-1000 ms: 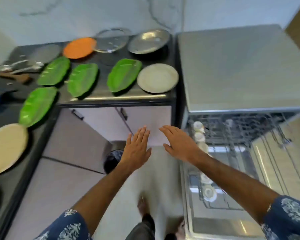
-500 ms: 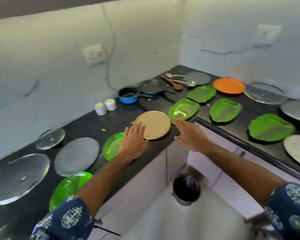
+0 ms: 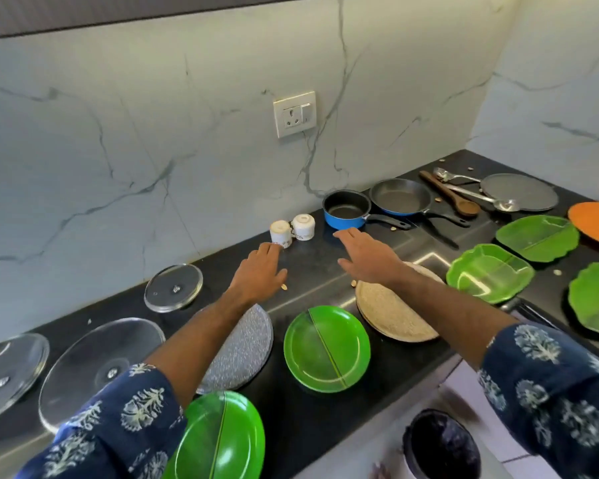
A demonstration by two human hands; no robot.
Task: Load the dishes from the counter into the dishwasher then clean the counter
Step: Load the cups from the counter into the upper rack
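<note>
No words or brand names to read anywhere, only a small flower print on two white cups (image 3: 293,230) standing upside down by the wall on the black counter (image 3: 301,420). Left hand (image 3: 259,275) stretched out flat, fingers loose and holding nothing, fingertips right at the nearer cup; hard to tell if touching. Right hand (image 3: 367,255) also flat and loose, holding nothing, up over the counter just right of the cups and near a small blue pot (image 3: 347,209). Nothing to see inside the pot or the black frying pan (image 3: 400,196) next to it. Behind the pan, a wooden spoon (image 3: 451,195) and a metal spoon (image 3: 478,196) lying beside a dark round plate (image 3: 518,192). Under the right wrist, a tan round plate (image 3: 391,314); a grey speckled plate (image 3: 239,347) under the left arm. Between those two, a round green plate (image 3: 326,348), bare. More green leaf-shaped plates (image 3: 491,277) on the right, and an orange plate (image 3: 595,223). Three clear glass lids (image 3: 99,357) flat on the left. A few little crumbs (image 3: 284,287) near the hands. Down low, a dark bin (image 3: 441,444).
</note>
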